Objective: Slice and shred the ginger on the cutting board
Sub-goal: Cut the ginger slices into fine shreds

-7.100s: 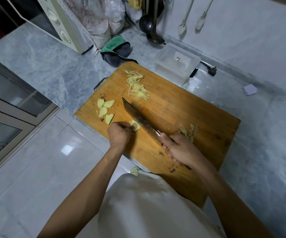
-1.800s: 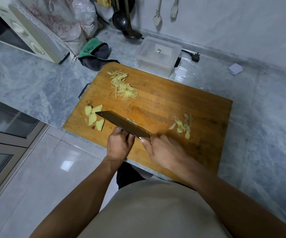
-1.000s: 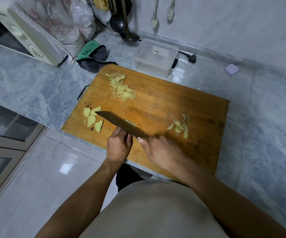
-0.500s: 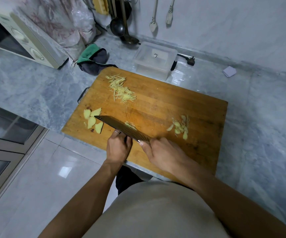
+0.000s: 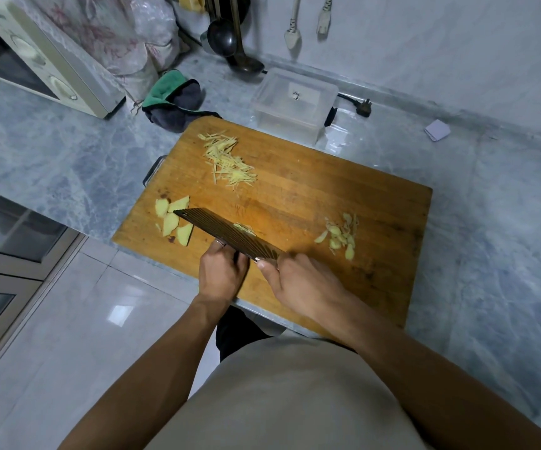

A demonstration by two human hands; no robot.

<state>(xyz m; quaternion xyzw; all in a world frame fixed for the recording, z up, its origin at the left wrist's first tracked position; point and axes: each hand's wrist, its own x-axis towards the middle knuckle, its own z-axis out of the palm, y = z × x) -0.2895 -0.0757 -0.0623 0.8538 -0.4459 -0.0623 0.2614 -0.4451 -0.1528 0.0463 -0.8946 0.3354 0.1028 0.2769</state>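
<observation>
Since half a second ago little has shifted: my knife [image 5: 230, 237] has stayed angled across the near left part of the cutting board [image 5: 311, 203], and both my hands are where they were. Fine ginger bits [image 5: 244, 227] lie on the board just past the blade's top edge; what sits under the blade I cannot tell. My left hand [image 5: 222, 274] rests on the board on the near side of the blade, fingers [image 5: 220, 253] curled, knuckles against the steel; whether they pinch ginger is hidden. My right hand [image 5: 301, 282] grips the knife handle, thumb along its side. Flat ginger slices [image 5: 173, 219] lie by the blade tip at the board's left edge. Ginger shreds [image 5: 228, 162] are heaped at the far left, and ginger peelings [image 5: 340, 235] sit to the right. The board rests on a grey marble desk [image 5: 51, 164]. Beyond it stand a clear plastic box [image 5: 292, 103], a green and grey cloth [image 5: 173, 99] and a cream microwave [image 5: 35, 56].
</observation>
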